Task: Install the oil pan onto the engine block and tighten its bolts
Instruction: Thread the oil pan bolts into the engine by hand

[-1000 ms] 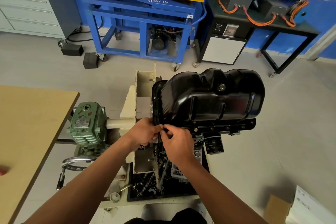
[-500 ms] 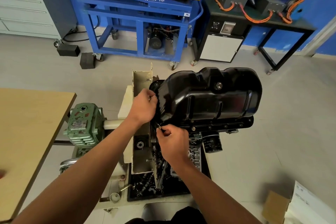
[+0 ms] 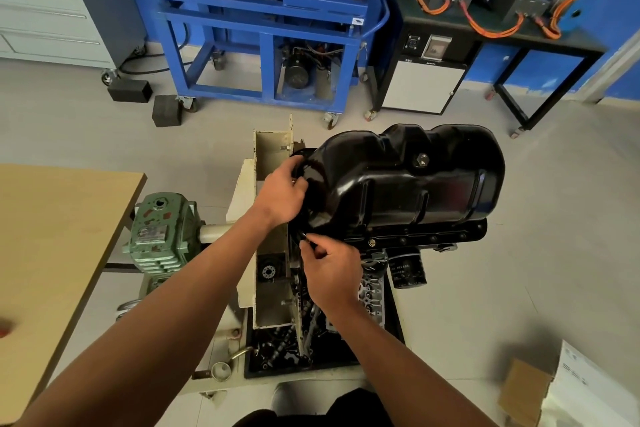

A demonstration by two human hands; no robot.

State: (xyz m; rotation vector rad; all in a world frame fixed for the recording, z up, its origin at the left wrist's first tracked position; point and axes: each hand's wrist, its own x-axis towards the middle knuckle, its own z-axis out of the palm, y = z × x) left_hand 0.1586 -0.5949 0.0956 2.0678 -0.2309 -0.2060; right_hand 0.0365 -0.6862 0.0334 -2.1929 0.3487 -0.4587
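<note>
Trainee: Progress on the oil pan, how does it look?

Mechanic: The pan is already set on the engine block, which sits upturned on the stand and is mostly hidden beneath it. Seating looks done; bolting looks barely begun. One bright bolt head shows on the near flange. The other holes along that flange look dark, and whether they are filled cannot be told.

Trainee: And the hands?

Mechanic: The person's left hand grips the pan's left end, fingers curled over its rim, apparently steadying it. The right hand is pinched, thumb against fingertips, on what seems to be a small bolt at the near-left corner of the flange. By the look of it, that one is being started by hand. Neither hand holds a wrench or ratchet, so the final tightening all round remains to do.

Trainee: Anything readable?

Mechanic: The blue lift cart behind carries white Chinese characters, then Latin letters beginning "HY"; the rest is smeared. The oil filter under the flange has pale print, too small to read. The green gearbox wears a plate, illegible. Paper sheets at lower right show lines of print, also unreadable.
</note>
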